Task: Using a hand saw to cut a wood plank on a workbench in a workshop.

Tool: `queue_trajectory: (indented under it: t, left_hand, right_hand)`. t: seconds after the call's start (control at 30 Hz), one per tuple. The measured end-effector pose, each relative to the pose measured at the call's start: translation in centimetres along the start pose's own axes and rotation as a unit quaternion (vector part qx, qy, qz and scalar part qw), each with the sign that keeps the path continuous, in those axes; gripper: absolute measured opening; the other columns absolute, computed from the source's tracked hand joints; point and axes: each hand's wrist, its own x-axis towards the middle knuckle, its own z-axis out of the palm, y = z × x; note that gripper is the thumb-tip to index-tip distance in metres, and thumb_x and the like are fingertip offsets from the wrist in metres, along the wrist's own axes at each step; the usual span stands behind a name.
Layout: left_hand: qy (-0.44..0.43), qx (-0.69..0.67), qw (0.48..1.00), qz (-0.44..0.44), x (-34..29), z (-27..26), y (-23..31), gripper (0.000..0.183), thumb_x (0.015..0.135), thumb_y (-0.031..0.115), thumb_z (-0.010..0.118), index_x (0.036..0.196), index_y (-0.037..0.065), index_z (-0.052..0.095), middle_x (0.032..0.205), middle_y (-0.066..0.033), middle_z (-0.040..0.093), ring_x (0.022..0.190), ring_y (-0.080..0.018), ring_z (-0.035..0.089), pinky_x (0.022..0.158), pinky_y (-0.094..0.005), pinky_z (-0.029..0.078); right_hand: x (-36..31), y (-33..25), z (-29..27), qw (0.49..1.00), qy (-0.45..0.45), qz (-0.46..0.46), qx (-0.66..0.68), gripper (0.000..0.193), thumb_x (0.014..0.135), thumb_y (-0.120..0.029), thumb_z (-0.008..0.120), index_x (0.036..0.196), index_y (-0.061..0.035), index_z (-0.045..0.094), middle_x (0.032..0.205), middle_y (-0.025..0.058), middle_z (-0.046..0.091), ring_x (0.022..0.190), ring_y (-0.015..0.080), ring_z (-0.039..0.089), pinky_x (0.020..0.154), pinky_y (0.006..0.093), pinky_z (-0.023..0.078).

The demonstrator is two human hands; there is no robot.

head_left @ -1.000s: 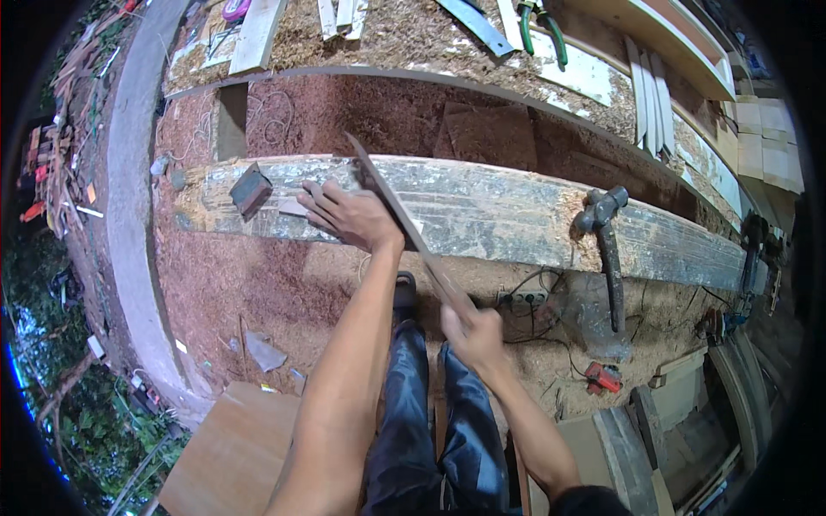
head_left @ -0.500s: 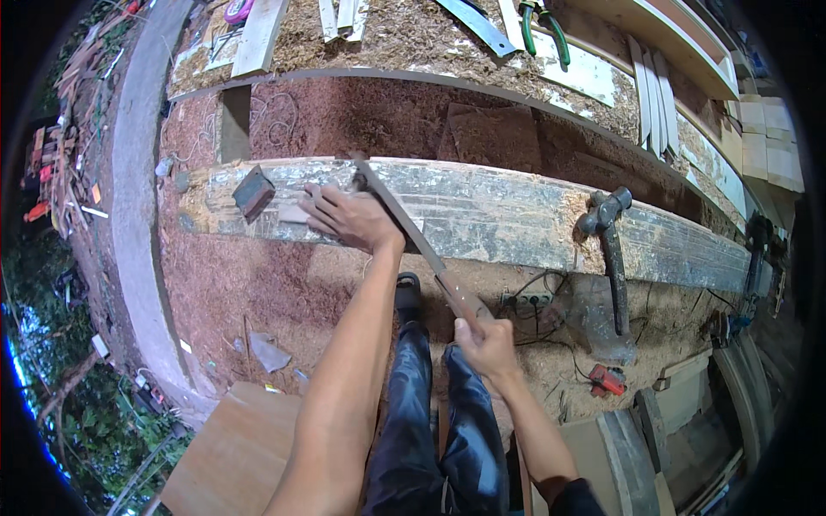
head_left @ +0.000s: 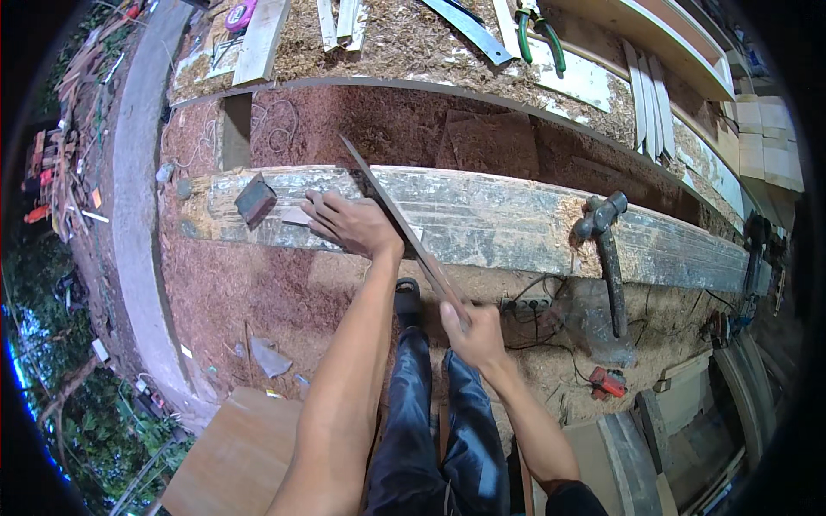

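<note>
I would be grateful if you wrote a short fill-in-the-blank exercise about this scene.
1. A long, tapered grey metal tool is gripped by the person's ____ hand.
2. On the weathered grey wooden plank, a small dark rectangular block lies to the ____ of the left hand.
3. The dark metal hammer has its head on the plank and its ____ jutting past the near edge.
4. The metal pliers have ____ grips.

Missing words: right; left; handle; green.

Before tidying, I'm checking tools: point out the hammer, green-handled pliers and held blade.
Hammer (head_left: 609, 258): head camera, handle.
Green-handled pliers (head_left: 554, 46): head camera, right-hand handle.
Held blade (head_left: 411, 235): head camera, mid-length.
</note>
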Motion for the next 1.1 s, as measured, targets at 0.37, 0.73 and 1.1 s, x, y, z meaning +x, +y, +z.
queue_trajectory:
  t: [0.37, 0.73, 1.1]
  left_hand:
    - [-0.02, 0.027, 0.999, 0.01, -0.4, 0.4, 0.6, 0.035, 0.081, 0.005, 0.048, 0.114, -0.006, 0.048, 0.14, -0.0234, 0.04, 0.138, -0.0342, 0.027, 0.113, -0.0458, 0.02]
    - [-0.021, 0.008, 0.999, 0.025, -1.0, -0.6, 1.3, 0.039, 0.081, 0.003, 0.048, 0.118, -0.009, 0.045, 0.141, -0.0219, 0.039, 0.137, -0.0361, 0.027, 0.114, -0.0477, 0.018]
    - [-0.005, -0.024, 0.999, 0.027, -0.8, -0.4, 1.5, 0.062, 0.079, 0.005, 0.047, 0.137, -0.009, 0.03, 0.139, -0.0264, 0.039, 0.137, -0.0345, 0.029, 0.114, -0.0453, 0.017]
  right_hand:
    - [0.8, 1.1, -0.3, 1.0, -0.007, -0.009, -0.005, 0.032, 0.085, -0.023, 0.063, 0.069, 0.0051, 0.059, 0.049, 0.0178, 0.039, 0.04, 0.017, 0.042, 0.044, 0.0341, 0.038]
    - [-6.6, 1.4, -2.6, 0.995, 0.077, 0.01, 0.058, 0.02, 0.084, -0.015, 0.059, 0.085, 0.003, 0.067, 0.05, 0.015, 0.048, 0.043, 0.0199, 0.055, 0.047, 0.035, 0.043]
    - [-9.0, 2.4, -2.7, 0.999, 0.04, -0.005, 0.011, 0.026, 0.087, -0.019, 0.058, 0.102, 0.0001, 0.067, 0.056, 0.0157, 0.053, 0.048, 0.0152, 0.055, 0.048, 0.033, 0.042]
